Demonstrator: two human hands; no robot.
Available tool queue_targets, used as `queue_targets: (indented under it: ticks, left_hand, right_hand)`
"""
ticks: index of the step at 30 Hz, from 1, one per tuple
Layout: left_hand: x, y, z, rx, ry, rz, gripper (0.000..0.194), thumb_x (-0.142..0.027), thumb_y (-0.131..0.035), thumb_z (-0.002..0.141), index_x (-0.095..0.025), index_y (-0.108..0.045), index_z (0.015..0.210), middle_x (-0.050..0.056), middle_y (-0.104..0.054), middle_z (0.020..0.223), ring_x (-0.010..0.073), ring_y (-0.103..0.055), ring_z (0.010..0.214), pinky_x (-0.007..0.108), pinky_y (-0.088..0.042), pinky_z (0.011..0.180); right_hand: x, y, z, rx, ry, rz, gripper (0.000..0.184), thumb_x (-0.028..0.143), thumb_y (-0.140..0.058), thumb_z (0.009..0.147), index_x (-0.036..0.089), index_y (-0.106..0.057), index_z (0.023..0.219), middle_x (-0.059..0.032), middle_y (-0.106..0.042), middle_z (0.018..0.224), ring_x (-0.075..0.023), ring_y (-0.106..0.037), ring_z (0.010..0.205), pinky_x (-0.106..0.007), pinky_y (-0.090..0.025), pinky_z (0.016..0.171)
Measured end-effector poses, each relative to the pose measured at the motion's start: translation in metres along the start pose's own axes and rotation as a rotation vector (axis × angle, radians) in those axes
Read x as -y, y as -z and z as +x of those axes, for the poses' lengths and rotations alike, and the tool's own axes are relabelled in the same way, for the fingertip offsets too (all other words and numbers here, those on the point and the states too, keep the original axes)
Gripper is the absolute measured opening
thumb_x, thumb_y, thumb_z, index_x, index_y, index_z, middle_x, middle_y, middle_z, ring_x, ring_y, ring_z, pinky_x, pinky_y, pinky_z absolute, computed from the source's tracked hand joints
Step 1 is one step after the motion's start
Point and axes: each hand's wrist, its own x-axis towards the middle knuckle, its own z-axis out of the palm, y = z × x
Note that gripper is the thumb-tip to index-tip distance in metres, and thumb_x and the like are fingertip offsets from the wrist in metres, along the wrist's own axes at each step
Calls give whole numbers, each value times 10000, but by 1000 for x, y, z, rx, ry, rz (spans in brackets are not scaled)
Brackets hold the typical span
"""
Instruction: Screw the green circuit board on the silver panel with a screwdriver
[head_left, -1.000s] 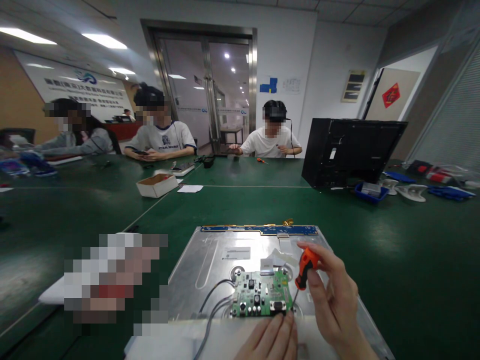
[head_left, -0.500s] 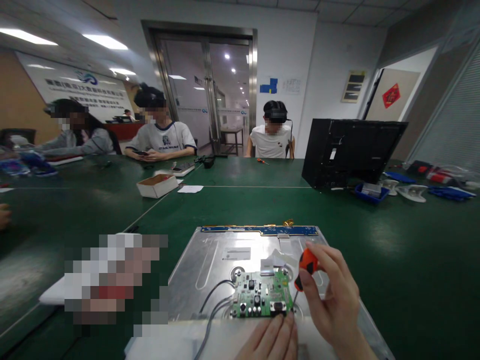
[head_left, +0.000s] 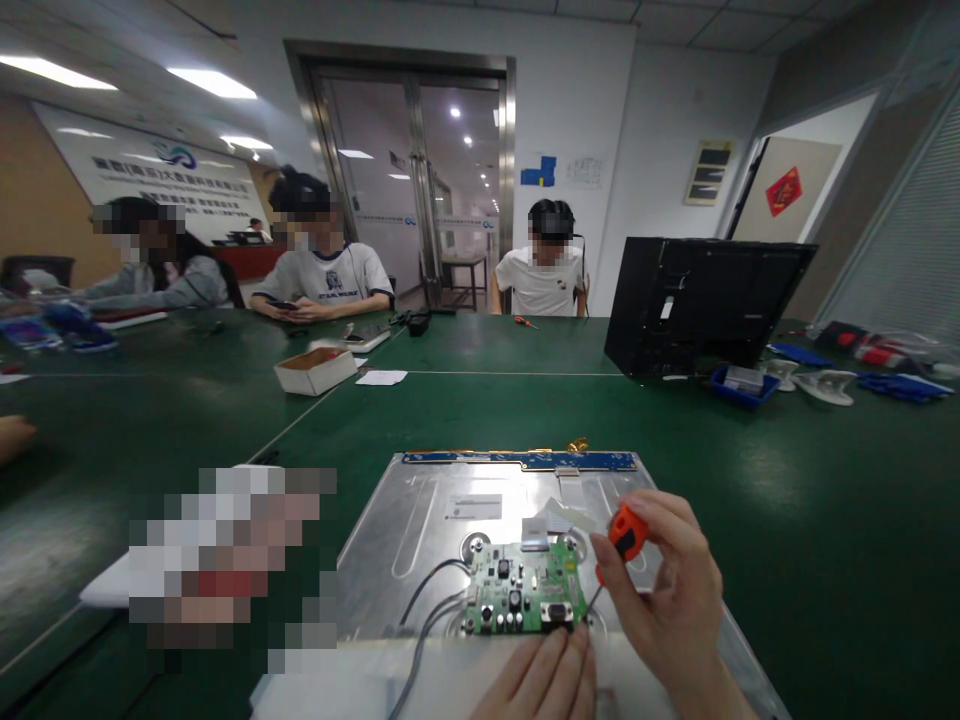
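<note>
My right hand (head_left: 667, 600) grips an orange and black screwdriver (head_left: 628, 532), its thumb and fingers closed round the handle. The thin shaft slants down to the lower right corner of a green circuit board (head_left: 525, 585). Whether the tip sits in a screw is too small to tell. Along the board's front edge, my left hand (head_left: 540, 680) lies flat with its fingers stretched out side by side, fingertips at the same corner. The board rests on the silver metal back of a display panel (head_left: 427, 515). Grey cables (head_left: 424, 640) run off the board's left side.
A blue strip board (head_left: 517, 461) edges the panel's far side. Beyond it on the green table (head_left: 480, 410) are a small white box (head_left: 315, 372), another screwdriver (head_left: 526, 322) and a black monitor (head_left: 705, 305). Blue trays (head_left: 742, 385) lie at right. Several people sit across the table.
The screwdriver's handle has tipped to the right and turned in my right hand, while its tip stays at the board's corner. My left hand has not moved.
</note>
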Motion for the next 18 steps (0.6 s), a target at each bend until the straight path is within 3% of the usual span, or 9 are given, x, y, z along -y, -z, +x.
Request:
queue_targets:
  ticks: [9,13,18]
  left_hand:
    - [-2,-1,-2,20,-2,24,266,-163,-430,1039,-134,-603,1239,49,-649,1309,169,-559,1262,292,-357,1145]
    - [-2,-1,-2,10,-1,32,278,-150,-418,1040,-123,-593,1253,58,-636,1327,165,-565,1252,295,-352,1146]
    - [-2,-1,-1,2,1,32,280,-151,-419,1041,-117,-589,1260,53,-644,1309,153,-570,1238,281,-320,1159]
  right_hand:
    - [2,8,-4,106,-68,-21,378,144,-452,956,189,-483,1330,-86,-577,1148,-164,-578,993,-253,-524,735]
    - [-2,4,-8,51,-98,7,376,159,-559,918,200,-481,1284,-55,-599,1050,-151,-599,881,-265,-518,733]
    - [0,3,-4,-6,-26,9,398,97,-625,864,225,-515,1224,-45,-570,1010,-168,-582,895,-295,-518,729]
